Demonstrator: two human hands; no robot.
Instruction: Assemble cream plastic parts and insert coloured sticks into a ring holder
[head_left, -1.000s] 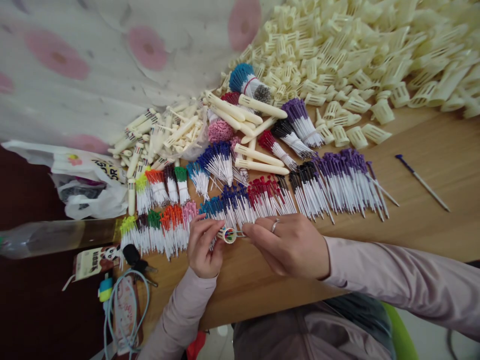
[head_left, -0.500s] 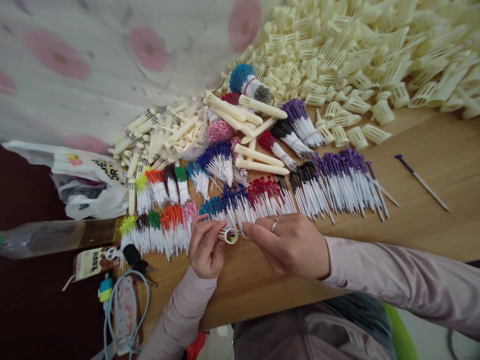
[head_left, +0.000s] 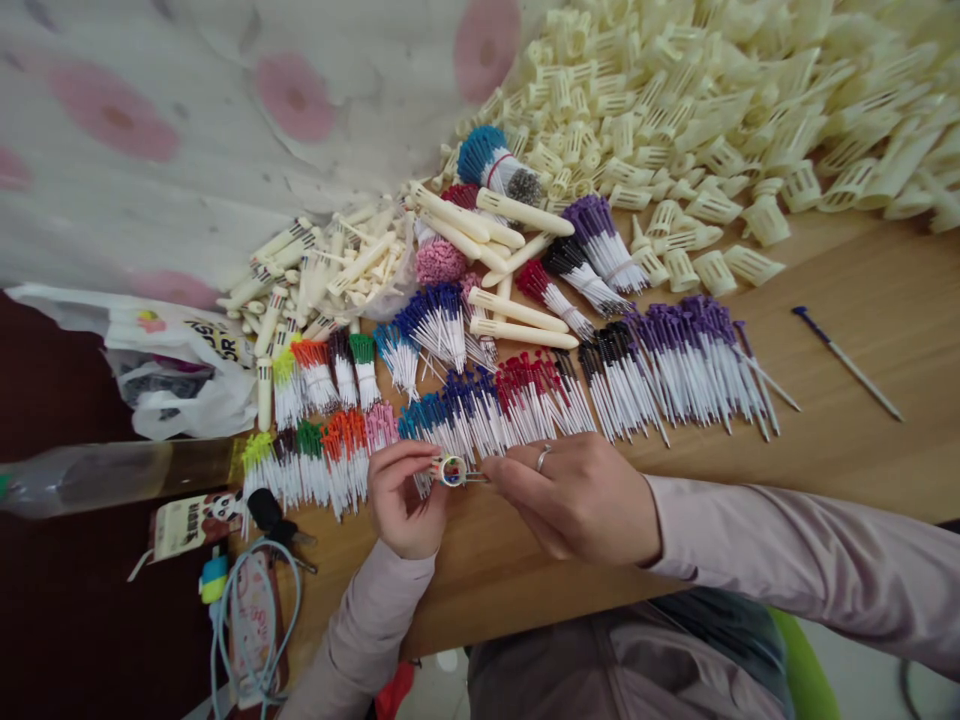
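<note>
My left hand (head_left: 403,505) is closed round a short cream slotted pen barrel (head_left: 453,470). Its round end is turned up toward me, with small coloured pieces inside. My right hand (head_left: 576,502), a ring on one finger, pinches the end of thin pale rods (head_left: 475,478) that reach across to the barrel's edge. Whether their tips are inside the barrel I cannot tell. Just beyond both hands lies a row of white pen refills sorted by colour, among them blue refills (head_left: 474,410), red refills (head_left: 532,390) and purple refills (head_left: 694,360).
Cream slotted pen parts (head_left: 675,110) are heaped at the back right. Finished-looking cream pens (head_left: 517,335) and banded refill bundles (head_left: 592,270) lie mid-table. At left are a plastic bottle (head_left: 97,478), keys (head_left: 274,525) and a cable (head_left: 217,640). One blue-topped refill (head_left: 847,362) lies at right.
The barrel has turned in my left hand, so its open end faces me more directly. My right hand has shifted slightly, and the thin rods now show more clearly between the hands.
</note>
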